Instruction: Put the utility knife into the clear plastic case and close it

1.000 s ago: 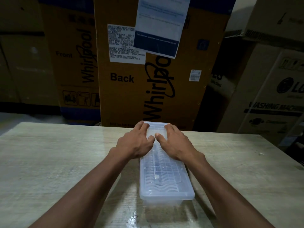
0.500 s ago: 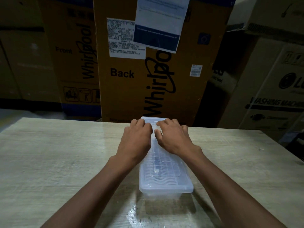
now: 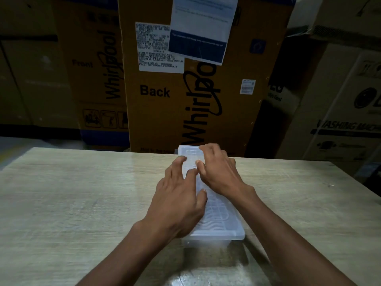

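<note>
A long clear plastic case lies lengthwise on the wooden table, with its ribbed lid lying on top. My left hand rests over the lid's left side near the middle, fingers spread. My right hand presses on the far right part of the lid, fingertips near the far end. Neither hand grips anything. The utility knife is not visible; the frosted lid and my hands hide the inside.
Tall Whirlpool cardboard boxes stand right behind the table's far edge. More appliance boxes are stacked at the right. The table's right edge slants toward me.
My left hand has slid back along the lid toward me and spread its fingers. My right hand stays near the far end. The case has not moved.
</note>
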The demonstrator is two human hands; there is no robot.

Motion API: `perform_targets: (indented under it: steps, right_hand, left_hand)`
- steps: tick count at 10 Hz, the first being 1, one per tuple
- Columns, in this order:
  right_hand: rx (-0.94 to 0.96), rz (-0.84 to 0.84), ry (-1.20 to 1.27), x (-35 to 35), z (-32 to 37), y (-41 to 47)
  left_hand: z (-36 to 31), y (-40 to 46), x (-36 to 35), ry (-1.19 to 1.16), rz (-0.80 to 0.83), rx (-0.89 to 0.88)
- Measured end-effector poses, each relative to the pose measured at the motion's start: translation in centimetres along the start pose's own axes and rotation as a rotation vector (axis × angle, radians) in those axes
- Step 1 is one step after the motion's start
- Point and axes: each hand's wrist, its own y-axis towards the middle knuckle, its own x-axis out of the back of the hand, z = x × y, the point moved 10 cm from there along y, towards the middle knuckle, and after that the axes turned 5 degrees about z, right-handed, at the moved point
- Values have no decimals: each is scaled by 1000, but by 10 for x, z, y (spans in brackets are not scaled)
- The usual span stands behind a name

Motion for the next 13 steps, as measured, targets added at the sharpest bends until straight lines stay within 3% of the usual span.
perform_targets:
  steps: [1, 4, 7, 10, 12, 13]
  right_hand:
    - [14, -37, 23, 3, 0, 1]
    - [-8, -10, 35, -1, -3, 3]
    - [22, 19, 37, -6, -4, 3]
    - [16, -44, 44, 0, -6, 2]
    - [10, -96, 149, 6, -12, 2]
    - [43, -158, 220, 23, -12, 1]
  left_hand:
    - [-8, 0, 4, 0, -27, -61]
    - [-8, -2, 9, -29, -50, -19]
    - [-10, 3, 5, 112, -38, -19]
    - [-8, 7, 3, 88, 7, -15]
    - [-5, 14, 13, 25, -21, -4]
    - [-3, 9, 26, -10, -148, -33]
